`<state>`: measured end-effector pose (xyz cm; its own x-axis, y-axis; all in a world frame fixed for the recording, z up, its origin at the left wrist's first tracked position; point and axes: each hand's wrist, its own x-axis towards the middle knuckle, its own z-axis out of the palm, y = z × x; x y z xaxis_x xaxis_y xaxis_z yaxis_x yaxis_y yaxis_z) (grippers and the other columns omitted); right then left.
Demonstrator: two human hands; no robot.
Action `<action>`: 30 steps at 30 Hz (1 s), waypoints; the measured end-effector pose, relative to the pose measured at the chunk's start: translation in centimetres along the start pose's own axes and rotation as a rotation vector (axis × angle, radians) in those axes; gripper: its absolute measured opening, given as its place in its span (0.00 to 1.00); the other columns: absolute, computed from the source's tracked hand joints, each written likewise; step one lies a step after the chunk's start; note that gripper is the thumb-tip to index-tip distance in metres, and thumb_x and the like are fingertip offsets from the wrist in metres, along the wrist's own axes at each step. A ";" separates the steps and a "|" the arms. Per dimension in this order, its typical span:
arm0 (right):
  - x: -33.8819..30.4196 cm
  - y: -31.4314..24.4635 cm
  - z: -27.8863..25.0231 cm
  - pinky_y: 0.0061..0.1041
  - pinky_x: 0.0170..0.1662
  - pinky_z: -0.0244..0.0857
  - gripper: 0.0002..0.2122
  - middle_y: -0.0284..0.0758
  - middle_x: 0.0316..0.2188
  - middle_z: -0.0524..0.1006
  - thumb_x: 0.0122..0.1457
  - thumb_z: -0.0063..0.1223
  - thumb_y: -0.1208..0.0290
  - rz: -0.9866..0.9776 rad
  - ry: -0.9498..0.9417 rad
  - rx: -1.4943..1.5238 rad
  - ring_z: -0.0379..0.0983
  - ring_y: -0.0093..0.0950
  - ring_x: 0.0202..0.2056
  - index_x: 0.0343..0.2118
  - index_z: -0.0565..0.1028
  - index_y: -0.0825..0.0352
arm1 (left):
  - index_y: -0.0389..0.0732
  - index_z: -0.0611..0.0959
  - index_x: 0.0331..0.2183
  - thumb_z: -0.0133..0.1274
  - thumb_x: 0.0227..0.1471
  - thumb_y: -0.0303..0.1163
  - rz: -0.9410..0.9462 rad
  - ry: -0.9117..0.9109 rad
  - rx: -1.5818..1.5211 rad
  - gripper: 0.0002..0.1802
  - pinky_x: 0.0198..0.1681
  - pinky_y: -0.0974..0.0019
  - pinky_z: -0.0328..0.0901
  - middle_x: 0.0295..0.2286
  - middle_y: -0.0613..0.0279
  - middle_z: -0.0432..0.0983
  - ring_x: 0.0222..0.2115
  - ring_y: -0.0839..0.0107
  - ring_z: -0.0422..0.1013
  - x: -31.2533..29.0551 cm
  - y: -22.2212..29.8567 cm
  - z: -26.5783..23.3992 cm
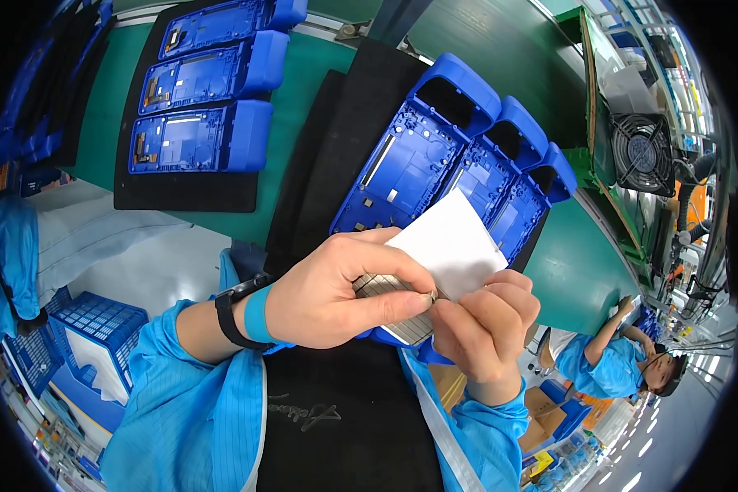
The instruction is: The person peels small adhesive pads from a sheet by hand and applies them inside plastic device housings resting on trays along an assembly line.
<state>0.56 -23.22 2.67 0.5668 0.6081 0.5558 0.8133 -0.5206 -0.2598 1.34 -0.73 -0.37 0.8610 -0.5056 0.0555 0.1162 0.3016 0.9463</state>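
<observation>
In front of my chest I hold a sheet of small grey-beige square pads [410, 330], marked off in a grid, with a white paper sheet [455, 234] standing up behind it. My left hand [340, 291] is closed, thumb and forefinger pinching at a small piece by the sheet's edge. My right hand [488, 324] is closed too, its thumb and curled fingers meeting the left fingertips there. How the fingers grip underneath is hidden. Just beyond the paper lie several blue plastic housings [410, 152], side by side and open-faced, partly covered by it.
Those housings rest on a black mat [369, 74] on the green table [303, 78]. Farther left, more blue housings [197, 139] lie on another black mat. A black fan [642, 153] stands at right. Blue crates [98, 336] and a person's legs are at left; another person [611, 361] sits at right.
</observation>
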 end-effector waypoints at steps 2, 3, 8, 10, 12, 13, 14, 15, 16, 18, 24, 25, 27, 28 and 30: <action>0.0 0.1 0.1 0.36 0.36 0.66 0.16 0.31 0.35 0.71 0.42 0.71 0.79 -0.011 -0.018 -0.001 0.66 0.32 0.37 0.35 0.79 0.61 | 0.34 0.85 0.38 0.61 0.55 0.26 0.008 0.016 -0.010 0.09 0.43 0.68 0.67 0.39 0.53 0.77 0.38 0.68 0.74 0.0 -0.1 0.2; 0.0 0.1 0.2 0.36 0.36 0.66 0.16 0.32 0.35 0.71 0.42 0.71 0.78 -0.014 -0.015 0.004 0.66 0.32 0.37 0.35 0.79 0.62 | 0.34 0.85 0.38 0.61 0.55 0.26 0.008 0.016 -0.009 0.09 0.43 0.68 0.67 0.39 0.53 0.77 0.38 0.68 0.74 0.0 0.0 0.1; 0.1 0.3 0.4 0.36 0.36 0.67 0.16 0.33 0.35 0.72 0.42 0.71 0.78 -0.023 0.000 -0.002 0.66 0.33 0.37 0.35 0.79 0.64 | 0.33 0.86 0.39 0.61 0.55 0.26 0.003 0.024 0.047 0.10 0.42 0.67 0.68 0.40 0.51 0.77 0.38 0.66 0.76 0.0 0.1 0.1; 0.2 0.3 0.5 0.36 0.35 0.67 0.15 0.34 0.34 0.72 0.42 0.72 0.77 -0.016 0.012 -0.007 0.67 0.33 0.36 0.34 0.79 0.65 | 0.32 0.86 0.39 0.61 0.55 0.26 0.011 0.024 0.103 0.10 0.41 0.66 0.69 0.40 0.50 0.77 0.38 0.65 0.76 0.0 0.3 0.0; 0.4 0.3 0.5 0.35 0.35 0.67 0.14 0.34 0.34 0.73 0.42 0.71 0.77 -0.010 0.010 -0.015 0.67 0.34 0.36 0.33 0.79 0.65 | 0.32 0.86 0.40 0.60 0.55 0.26 0.018 0.024 0.159 0.11 0.40 0.66 0.69 0.40 0.49 0.77 0.37 0.64 0.76 -0.1 0.3 0.1; 0.4 0.3 0.6 0.35 0.35 0.67 0.13 0.35 0.34 0.73 0.42 0.71 0.77 -0.004 0.008 -0.024 0.67 0.34 0.36 0.32 0.80 0.66 | 0.32 0.86 0.40 0.60 0.54 0.26 0.052 0.040 0.208 0.11 0.39 0.66 0.70 0.40 0.48 0.77 0.36 0.63 0.77 -0.1 0.4 0.2; 0.5 0.4 0.6 0.35 0.35 0.67 0.13 0.35 0.34 0.73 0.42 0.71 0.77 -0.004 0.008 -0.024 0.67 0.34 0.36 0.32 0.80 0.66 | 0.31 0.86 0.40 0.60 0.54 0.25 0.086 0.055 0.257 0.11 0.39 0.66 0.70 0.39 0.47 0.77 0.36 0.63 0.77 -0.1 0.4 0.2; 0.5 0.4 0.6 0.35 0.34 0.68 0.13 0.35 0.34 0.73 0.42 0.71 0.77 -0.008 0.001 -0.022 0.67 0.34 0.36 0.32 0.80 0.66 | 0.31 0.86 0.40 0.60 0.54 0.25 0.085 0.055 0.257 0.11 0.39 0.66 0.70 0.39 0.47 0.77 0.36 0.63 0.77 -0.2 0.4 0.2; 0.5 0.4 0.6 0.34 0.34 0.68 0.12 0.35 0.34 0.73 0.43 0.71 0.78 -0.011 -0.007 -0.023 0.67 0.34 0.36 0.32 0.80 0.67 | 0.31 0.86 0.40 0.61 0.53 0.26 0.095 0.055 0.285 0.11 0.39 0.66 0.70 0.39 0.47 0.77 0.36 0.62 0.77 -0.1 0.4 0.2; 0.5 0.5 0.7 0.34 0.34 0.67 0.12 0.35 0.33 0.73 0.43 0.70 0.78 -0.014 0.004 -0.018 0.67 0.34 0.36 0.32 0.80 0.67 | 0.31 0.86 0.40 0.61 0.52 0.26 0.104 0.053 0.311 0.12 0.38 0.66 0.70 0.39 0.46 0.77 0.36 0.62 0.77 -0.1 0.5 0.3; 0.4 0.5 0.9 0.34 0.34 0.66 0.12 0.36 0.32 0.73 0.42 0.68 0.81 0.035 0.003 -0.003 0.68 0.36 0.34 0.32 0.78 0.67 | 0.32 0.85 0.40 0.61 0.50 0.26 0.108 0.090 0.382 0.14 0.39 0.64 0.70 0.39 0.46 0.76 0.37 0.59 0.77 -0.4 0.4 0.6; 0.3 0.6 0.8 0.33 0.34 0.66 0.12 0.37 0.31 0.73 0.42 0.67 0.81 0.050 -0.002 -0.005 0.68 0.37 0.34 0.32 0.77 0.67 | 0.32 0.85 0.40 0.61 0.49 0.25 0.101 0.115 0.421 0.14 0.41 0.63 0.70 0.40 0.46 0.76 0.38 0.57 0.77 -0.4 0.6 0.5; 0.3 0.9 0.6 0.33 0.35 0.66 0.13 0.37 0.31 0.72 0.42 0.67 0.82 0.097 -0.006 -0.031 0.68 0.37 0.34 0.31 0.76 0.67 | 0.34 0.84 0.39 0.61 0.48 0.28 0.142 0.208 0.501 0.14 0.36 0.61 0.72 0.36 0.47 0.76 0.32 0.52 0.77 -0.5 0.2 0.0; 0.1 1.2 0.4 0.33 0.35 0.65 0.13 0.37 0.30 0.72 0.41 0.66 0.83 0.148 -0.008 -0.063 0.68 0.38 0.33 0.31 0.76 0.67 | 0.34 0.84 0.40 0.61 0.48 0.27 0.144 0.258 0.499 0.15 0.38 0.61 0.71 0.37 0.47 0.76 0.35 0.53 0.77 -0.6 0.1 -0.4; -0.3 2.4 0.5 0.32 0.36 0.65 0.12 0.38 0.29 0.72 0.42 0.64 0.85 0.253 -0.086 -0.056 0.68 0.38 0.33 0.30 0.75 0.68 | 0.33 0.83 0.41 0.60 0.48 0.25 0.123 0.356 0.484 0.15 0.44 0.62 0.70 0.41 0.46 0.76 0.41 0.56 0.77 -0.9 0.3 -1.2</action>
<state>2.41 -24.32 1.53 0.7621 0.5018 0.4092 0.6372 -0.6935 -0.3362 1.17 0.79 -0.54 0.9761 -0.1638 0.1431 -0.1612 -0.1029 0.9816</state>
